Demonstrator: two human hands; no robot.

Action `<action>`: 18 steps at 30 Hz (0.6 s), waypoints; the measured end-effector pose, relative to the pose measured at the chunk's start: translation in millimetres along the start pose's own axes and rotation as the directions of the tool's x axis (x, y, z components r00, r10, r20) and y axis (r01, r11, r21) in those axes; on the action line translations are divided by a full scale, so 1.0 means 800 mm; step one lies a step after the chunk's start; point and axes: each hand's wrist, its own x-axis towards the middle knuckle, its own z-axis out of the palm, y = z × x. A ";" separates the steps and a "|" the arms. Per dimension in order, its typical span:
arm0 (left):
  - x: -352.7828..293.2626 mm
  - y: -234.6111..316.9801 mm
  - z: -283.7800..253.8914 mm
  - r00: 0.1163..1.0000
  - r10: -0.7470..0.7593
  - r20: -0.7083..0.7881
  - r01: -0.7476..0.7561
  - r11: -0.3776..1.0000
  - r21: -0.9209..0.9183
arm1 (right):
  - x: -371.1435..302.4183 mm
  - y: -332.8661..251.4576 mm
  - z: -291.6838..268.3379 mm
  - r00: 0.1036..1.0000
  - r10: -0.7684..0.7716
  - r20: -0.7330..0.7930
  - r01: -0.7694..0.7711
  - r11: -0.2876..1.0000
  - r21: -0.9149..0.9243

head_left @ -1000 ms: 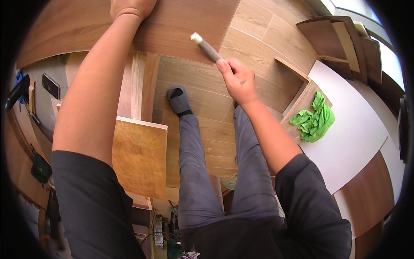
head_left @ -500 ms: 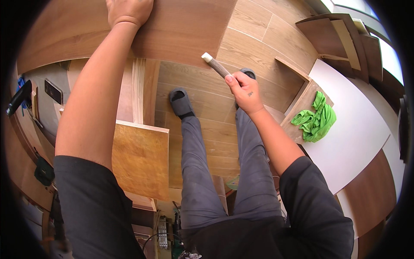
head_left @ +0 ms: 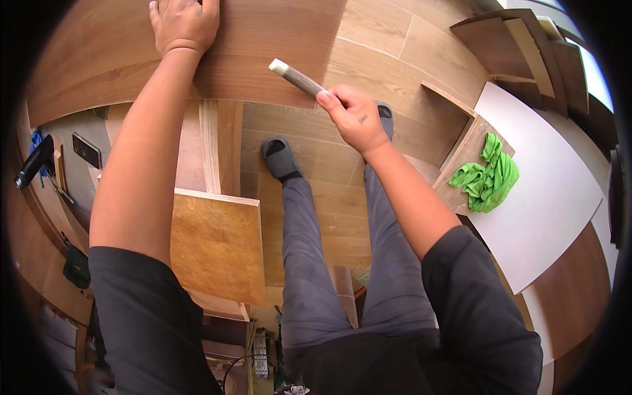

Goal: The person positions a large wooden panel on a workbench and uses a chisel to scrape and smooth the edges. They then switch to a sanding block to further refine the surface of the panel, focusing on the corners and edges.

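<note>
A brown wood-grain board [head_left: 276,46] stretches across the top left of the head view. My left hand [head_left: 184,26] lies on it with the palm down and the fingers apart, the fingertips partly cut off by the upper edge. In my closed right hand [head_left: 359,118] is a grey-brown stick with a pale tip [head_left: 299,79]. It points up and left, and its tip appears over the board's right part. Whether the tip touches the board I cannot tell. The stick's other end is hidden in my fist.
A yellowish-brown wooden panel [head_left: 217,243] stands left of my legs. Left of it lie a phone [head_left: 86,150] and a black cylindrical tool [head_left: 34,162]. A green cloth [head_left: 490,174] rests on wood beside a white panel [head_left: 543,191]. Brown boards [head_left: 507,56] lean at the upper right.
My right hand has moved up and left with the stick, bringing its pale tip over the board. My left hand stays on the board, shown slightly farther left as the view shifts.
</note>
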 end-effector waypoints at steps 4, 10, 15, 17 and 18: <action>-0.001 -0.001 0.000 1.000 0.025 -0.008 -0.025 1.000 0.008 | -0.022 0.012 -0.005 1.000 0.028 -0.009 -0.028 0.999 -0.040; 0.000 -0.002 0.001 0.999 0.031 -0.016 -0.031 0.999 0.019 | -0.011 0.013 -0.010 1.000 -0.020 0.015 0.020 0.999 -0.033; 0.000 -0.007 0.003 0.999 0.038 -0.015 -0.037 0.999 0.034 | -0.019 0.007 -0.009 0.999 0.051 0.007 -0.051 0.998 -0.040; 0.000 -0.003 0.000 1.000 0.025 -0.002 -0.025 1.000 0.017 | -0.042 0.016 -0.017 0.995 0.102 0.017 -0.101 0.993 -0.063; -0.001 0.000 -0.002 1.000 0.020 0.005 -0.020 1.000 0.008 | -0.041 0.018 -0.017 0.997 0.072 0.010 -0.072 0.996 -0.048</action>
